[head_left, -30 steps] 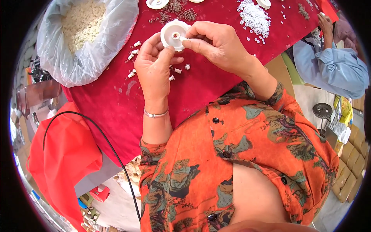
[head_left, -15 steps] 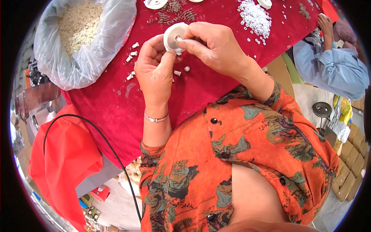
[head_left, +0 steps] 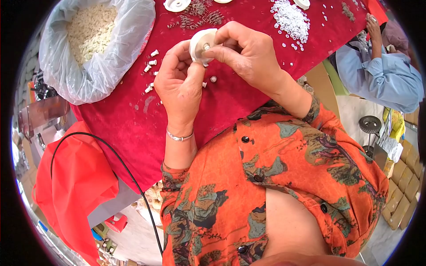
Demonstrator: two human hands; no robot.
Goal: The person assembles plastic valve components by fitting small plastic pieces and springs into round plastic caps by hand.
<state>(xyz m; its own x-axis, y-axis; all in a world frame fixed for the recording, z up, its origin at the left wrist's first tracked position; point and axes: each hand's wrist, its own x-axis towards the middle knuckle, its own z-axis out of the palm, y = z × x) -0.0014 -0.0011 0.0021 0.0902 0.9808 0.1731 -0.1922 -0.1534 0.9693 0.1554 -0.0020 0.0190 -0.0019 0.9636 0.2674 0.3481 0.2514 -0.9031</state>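
Note:
My left hand (head_left: 179, 86) grips a round white plastic disc (head_left: 196, 43) by its edge, thumb in front and fingers behind, tilted above the red cloth. At the disc's centre sits a small pale ribbed plug (head_left: 206, 46), perhaps with a spring round it. The thumb and fingertips of my right hand (head_left: 248, 53) close on this plug; the fingers partly hide it. Several small white plugs (head_left: 153, 62), some with springs, lie on the cloth left of my left hand. Another small white piece (head_left: 213, 79) rests below the disc.
A plastic-lined bag (head_left: 95, 82) full of cream-coloured pieces stands at the left. Beyond my hands lie loose metal springs (head_left: 202, 17) and white discs (head_left: 177, 4). A heap of small white rings (head_left: 290, 22) is farther right. A person in a blue sleeve (head_left: 377, 77) works at the table's right edge.
The disc has turned slightly and its far edge tilts differently. My right fingertips have shifted a little at its centre, where more of the plug shows.

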